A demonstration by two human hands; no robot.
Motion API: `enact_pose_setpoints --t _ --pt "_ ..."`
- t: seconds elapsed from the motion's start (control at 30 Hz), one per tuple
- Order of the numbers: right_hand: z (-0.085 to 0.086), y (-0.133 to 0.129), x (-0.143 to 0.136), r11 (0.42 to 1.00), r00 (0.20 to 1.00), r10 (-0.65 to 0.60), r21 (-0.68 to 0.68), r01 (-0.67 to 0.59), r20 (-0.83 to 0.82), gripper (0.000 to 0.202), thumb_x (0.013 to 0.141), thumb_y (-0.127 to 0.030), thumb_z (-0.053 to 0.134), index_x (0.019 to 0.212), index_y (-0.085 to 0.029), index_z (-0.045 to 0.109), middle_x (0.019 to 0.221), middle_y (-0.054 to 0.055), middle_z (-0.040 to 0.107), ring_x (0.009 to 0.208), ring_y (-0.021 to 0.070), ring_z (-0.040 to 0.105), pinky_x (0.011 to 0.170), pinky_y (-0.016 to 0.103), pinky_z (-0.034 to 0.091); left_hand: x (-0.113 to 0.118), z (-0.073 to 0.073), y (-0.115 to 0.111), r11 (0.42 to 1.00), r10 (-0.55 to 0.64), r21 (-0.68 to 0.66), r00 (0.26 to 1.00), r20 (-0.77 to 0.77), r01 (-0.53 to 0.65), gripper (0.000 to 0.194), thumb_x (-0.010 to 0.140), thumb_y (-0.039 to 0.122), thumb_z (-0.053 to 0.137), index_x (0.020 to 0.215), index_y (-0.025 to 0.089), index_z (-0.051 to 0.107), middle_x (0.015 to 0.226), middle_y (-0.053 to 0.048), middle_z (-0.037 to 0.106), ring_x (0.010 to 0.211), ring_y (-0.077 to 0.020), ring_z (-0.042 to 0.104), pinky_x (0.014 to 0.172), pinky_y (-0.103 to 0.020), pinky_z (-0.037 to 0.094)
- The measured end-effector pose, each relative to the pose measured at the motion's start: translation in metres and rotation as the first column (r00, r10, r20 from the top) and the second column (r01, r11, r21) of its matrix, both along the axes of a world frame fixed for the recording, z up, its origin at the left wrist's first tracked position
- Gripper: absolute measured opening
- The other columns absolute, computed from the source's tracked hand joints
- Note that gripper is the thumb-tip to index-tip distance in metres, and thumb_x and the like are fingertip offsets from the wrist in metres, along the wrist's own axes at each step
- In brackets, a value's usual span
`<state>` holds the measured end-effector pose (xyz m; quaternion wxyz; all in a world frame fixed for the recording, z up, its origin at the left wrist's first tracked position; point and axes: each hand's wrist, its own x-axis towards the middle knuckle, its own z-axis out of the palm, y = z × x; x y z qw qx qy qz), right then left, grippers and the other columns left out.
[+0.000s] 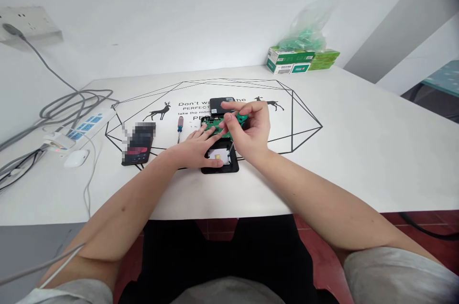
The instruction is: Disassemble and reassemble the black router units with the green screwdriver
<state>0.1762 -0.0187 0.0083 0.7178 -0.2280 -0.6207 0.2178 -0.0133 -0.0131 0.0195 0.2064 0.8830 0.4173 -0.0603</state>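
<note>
A small black device casing lies opened on the desk, with a green circuit board at its far end and a whitish panel in its near part. My left hand rests over it, fingers spread on the board and thumb across the near part. My right hand is closed around a green-handled screwdriver, whose thin shaft slants down to the right side of the near part. Just beyond the board lies a black rectangular piece, partly covered by my right fingers.
Left of the device lie a second screwdriver and a phone. Further left are a power strip, a white earphone case and coiled cables. Green-and-white boxes with a plastic bag stand by the wall.
</note>
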Motion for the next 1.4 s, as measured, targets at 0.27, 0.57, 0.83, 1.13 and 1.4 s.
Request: enact_pose_setpoints --t 0.27,0.57,0.83,1.13,1.4 --pt "-0.001 0.001 0.006 0.981 0.987 -0.148 0.133 0.139 0.064 0.02 0.103 -0.046 0.071 0.108 -0.028 0.064 0.107 0.005 0.078 0.088 0.0194 0.075 0.069 0.038 0.063 -0.003 -0.004 0.001 1.0 -0.018 0.022 0.998 0.064 0.017 0.111 0.095 0.088 0.057 0.181 0.036 0.012 0.189 -0.003 0.001 0.172 -0.0458 -0.009 0.137 -0.067 0.008" --pt "0.006 0.003 0.016 0.934 0.956 -0.268 0.274 0.227 0.12 0.033 0.109 -0.043 0.052 0.112 -0.03 0.082 0.093 0.005 0.064 0.086 0.022 0.064 0.076 0.047 0.058 0.0 0.001 -0.001 1.0 0.015 -0.003 0.999 -0.03 -0.015 0.115 0.095 0.091 0.053 0.182 0.026 0.013 0.188 -0.01 -0.004 0.172 -0.0436 -0.015 0.138 -0.064 0.007" --pt "0.006 0.006 0.016 0.938 0.939 -0.298 0.236 0.255 0.17 0.028 0.108 -0.039 0.054 0.111 -0.03 0.08 0.089 0.003 0.059 0.082 0.0206 0.06 0.074 0.044 0.057 -0.002 -0.002 0.001 1.0 0.006 0.003 1.0 0.004 -0.006 0.114 0.095 0.091 0.055 0.182 0.032 0.011 0.188 -0.006 -0.005 0.172 -0.0449 -0.014 0.137 -0.066 0.008" --pt "0.001 0.017 0.007 0.992 0.994 -0.11 0.064 0.109 0.007 0.028 0.101 -0.047 0.075 0.101 -0.028 0.053 0.111 0.001 0.067 0.079 0.0127 0.07 0.07 0.034 0.063 0.0 0.002 0.0 1.0 0.018 -0.014 0.999 -0.039 -0.018 0.115 0.094 0.091 0.054 0.182 0.029 0.012 0.188 -0.009 -0.005 0.172 -0.0421 -0.015 0.137 -0.066 0.006" --pt "0.0 0.007 0.012 0.991 0.994 -0.086 0.107 0.079 0.063 0.015 0.101 -0.04 0.076 0.107 -0.028 0.069 0.108 0.002 0.084 0.074 0.0148 0.079 0.065 0.032 0.065 0.001 0.002 -0.001 1.0 0.008 -0.002 0.999 -0.048 -0.008 0.115 0.096 0.09 0.052 0.182 0.026 0.011 0.188 -0.008 -0.008 0.172 -0.0419 -0.016 0.138 -0.062 0.005"
